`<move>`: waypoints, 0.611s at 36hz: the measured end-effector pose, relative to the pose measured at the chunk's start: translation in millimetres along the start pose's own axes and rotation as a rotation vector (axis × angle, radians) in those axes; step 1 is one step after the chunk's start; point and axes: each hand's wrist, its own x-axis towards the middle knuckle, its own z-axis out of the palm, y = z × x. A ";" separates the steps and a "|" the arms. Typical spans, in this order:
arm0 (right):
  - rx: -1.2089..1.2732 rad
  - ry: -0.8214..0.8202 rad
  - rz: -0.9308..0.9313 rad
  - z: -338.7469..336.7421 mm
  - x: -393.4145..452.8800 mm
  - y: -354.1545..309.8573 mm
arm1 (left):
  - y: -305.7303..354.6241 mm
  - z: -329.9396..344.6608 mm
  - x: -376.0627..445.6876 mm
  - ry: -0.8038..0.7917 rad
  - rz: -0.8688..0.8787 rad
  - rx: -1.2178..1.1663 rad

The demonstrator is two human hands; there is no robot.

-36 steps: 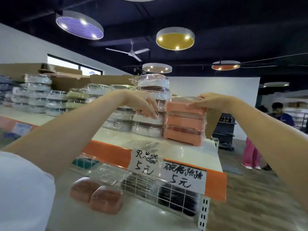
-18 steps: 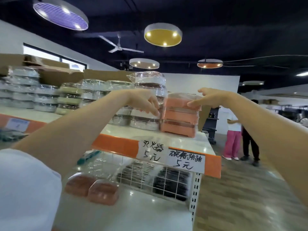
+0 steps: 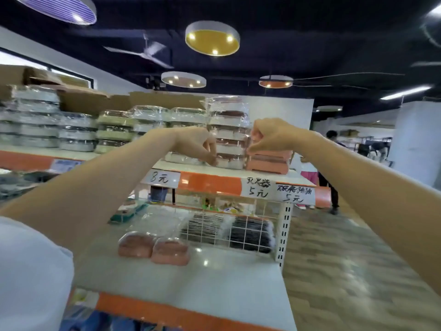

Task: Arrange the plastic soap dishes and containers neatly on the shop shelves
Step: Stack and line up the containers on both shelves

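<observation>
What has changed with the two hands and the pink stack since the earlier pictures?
The right hand moved from the top of the stack of pink plastic soap dishes to its left edge, fingers now curled. The left hand dropped lower on the wrapped white and brown containers. Both stacks stayed put.

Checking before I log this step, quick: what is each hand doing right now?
Left hand: fingers curled onto the clear-wrapped stack, grip on it.
Right hand: fingers curled on top of the pink stack, grip on it.
</observation>
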 end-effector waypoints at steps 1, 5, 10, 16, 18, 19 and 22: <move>0.003 -0.011 -0.022 3.4 -1.4 -13.6 | -5.9 2.2 -9.7 0.001 -0.013 0.007; -0.032 -0.038 -0.117 18.0 -5.8 -68.7 | -30.0 10.9 -48.9 -0.010 -0.076 0.035; -0.097 -0.106 -0.232 49.1 -6.5 -125.0 | -69.2 30.9 -94.0 -0.069 -0.172 0.068; -0.106 -0.266 -0.336 116.2 -5.8 -163.4 | -116.9 68.3 -127.0 -0.118 -0.273 0.049; -0.095 -0.338 -0.341 142.4 -1.8 -167.8 | -127.7 82.7 -131.9 -0.112 -0.298 0.055; -0.087 -0.375 -0.334 157.2 1.3 -168.3 | -132.4 90.4 -132.8 -0.110 -0.313 0.060; -0.025 -0.478 -0.298 199.0 6.2 -168.1 | -145.7 117.9 -132.9 -0.128 -0.375 0.032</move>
